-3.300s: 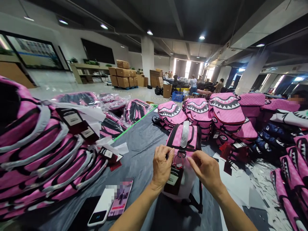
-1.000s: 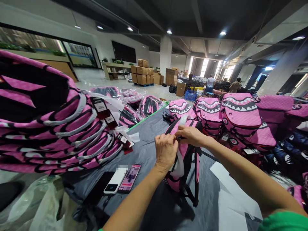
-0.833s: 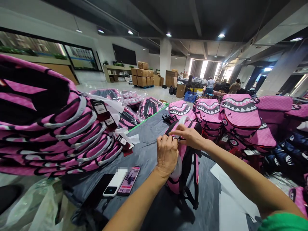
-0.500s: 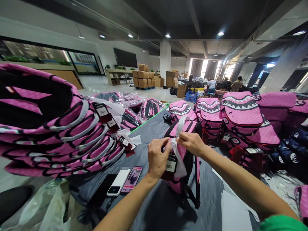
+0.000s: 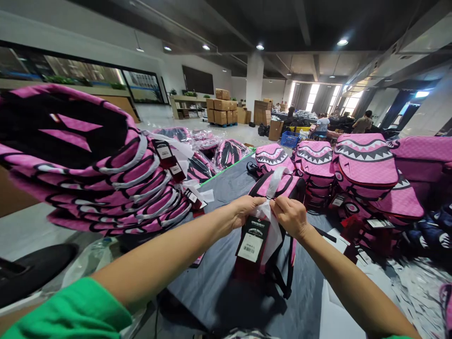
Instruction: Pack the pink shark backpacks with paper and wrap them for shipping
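Observation:
A pink and black backpack (image 5: 259, 188) stands on the dark grey cloth-covered table, its carry handle (image 5: 278, 179) wrapped in pale material. My left hand (image 5: 247, 209) is closed in a pinch on a white tissue-like strip (image 5: 272, 230) at the handle's base. From the right, my right hand (image 5: 290, 214) pinches the same strip, with its fingers close to the left ones. Below them hangs a black hang tag (image 5: 251, 240) with a white barcode label, facing me. The fingertips partly hide where the strip meets the handle.
Left is a tall stack of pink backpacks (image 5: 116, 188) with tags. Several shark-mouth backpacks (image 5: 365, 157) stand to the right, near white sheets (image 5: 339, 310). Plastic-wrapped backpacks (image 5: 229, 153) lie beyond the table's green edge. Cartons (image 5: 221, 110) and people are farther back.
My left hand has turned and come closer to my right at the strip. The tag now hangs uncovered below. The view has shifted left, and my left arm now covers the phones' place.

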`<action>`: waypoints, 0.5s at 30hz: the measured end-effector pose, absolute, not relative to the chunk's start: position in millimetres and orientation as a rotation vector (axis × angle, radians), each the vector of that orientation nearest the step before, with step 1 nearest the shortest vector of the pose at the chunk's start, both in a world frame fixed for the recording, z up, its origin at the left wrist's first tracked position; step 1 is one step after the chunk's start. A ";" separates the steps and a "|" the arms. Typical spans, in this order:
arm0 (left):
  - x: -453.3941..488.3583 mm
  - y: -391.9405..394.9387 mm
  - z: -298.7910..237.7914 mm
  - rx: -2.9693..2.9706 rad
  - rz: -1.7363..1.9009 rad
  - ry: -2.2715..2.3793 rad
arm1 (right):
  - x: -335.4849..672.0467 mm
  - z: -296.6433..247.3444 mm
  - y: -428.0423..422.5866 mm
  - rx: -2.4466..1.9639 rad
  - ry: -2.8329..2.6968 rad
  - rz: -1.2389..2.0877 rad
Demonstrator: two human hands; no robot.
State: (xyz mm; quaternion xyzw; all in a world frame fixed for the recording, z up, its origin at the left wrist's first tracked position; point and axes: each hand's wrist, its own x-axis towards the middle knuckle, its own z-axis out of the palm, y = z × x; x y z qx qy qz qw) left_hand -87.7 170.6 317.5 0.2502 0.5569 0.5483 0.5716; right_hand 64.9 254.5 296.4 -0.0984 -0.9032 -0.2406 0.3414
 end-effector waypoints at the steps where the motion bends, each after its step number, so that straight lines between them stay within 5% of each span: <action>1: -86.6 169.9 317.6 0.576 1.276 1.283 | 66.2 295.9 254.0 -0.245 -2.330 -0.667; 10: -86.4 162.3 314.4 0.532 1.220 1.133 | 59.7 289.7 241.6 -0.276 -2.281 -0.797; 15: -81.5 162.5 304.6 0.613 1.227 1.139 | 83.2 277.0 210.2 -0.510 -2.307 -0.487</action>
